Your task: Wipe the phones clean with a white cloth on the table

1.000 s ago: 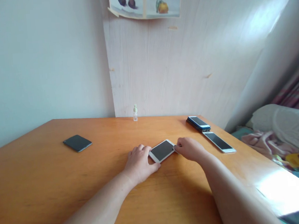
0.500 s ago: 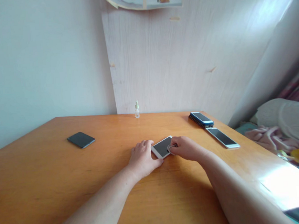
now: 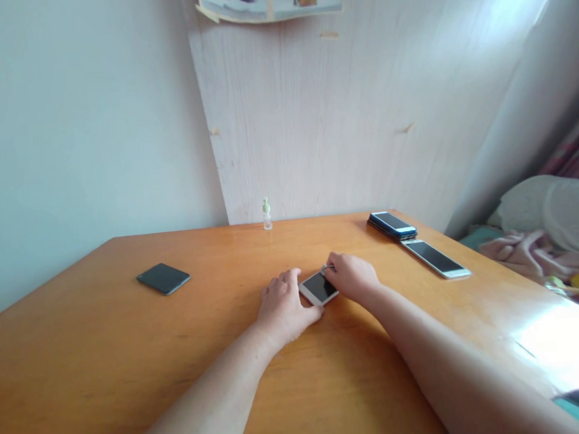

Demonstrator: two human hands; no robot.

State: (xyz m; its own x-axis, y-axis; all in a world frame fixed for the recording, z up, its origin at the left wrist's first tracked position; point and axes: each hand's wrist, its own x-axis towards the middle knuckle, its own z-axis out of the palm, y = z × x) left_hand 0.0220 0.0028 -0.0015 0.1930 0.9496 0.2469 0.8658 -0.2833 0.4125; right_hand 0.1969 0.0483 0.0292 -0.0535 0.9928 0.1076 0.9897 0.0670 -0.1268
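A white-framed smartphone point(image 3: 320, 288) lies face up on the wooden table, its dark screen showing between my hands. My left hand point(image 3: 285, 307) grips its left end, with the thumb at the near edge and the fingers at the far side. Over the phone's far right part rests my right hand point(image 3: 353, 277), fingers closed in a pinch. A small grey piece with a pale edge point(image 3: 328, 267) peeks out from those fingertips, mostly hidden, and its kind is unclear.
A dark phone point(image 3: 164, 278) lies on the table point(image 3: 104, 352) at left. A small clear spray bottle point(image 3: 267, 217) stands near the wall. At right are a stack of phones point(image 3: 393, 225) and a white phone point(image 3: 436, 259). Bedding point(image 3: 537, 251) lies beyond the table's right edge.
My right hand has slid toward the phone's far end, with the grey piece in its fingers. My left hand still holds the phone. The whole view has shifted slightly.
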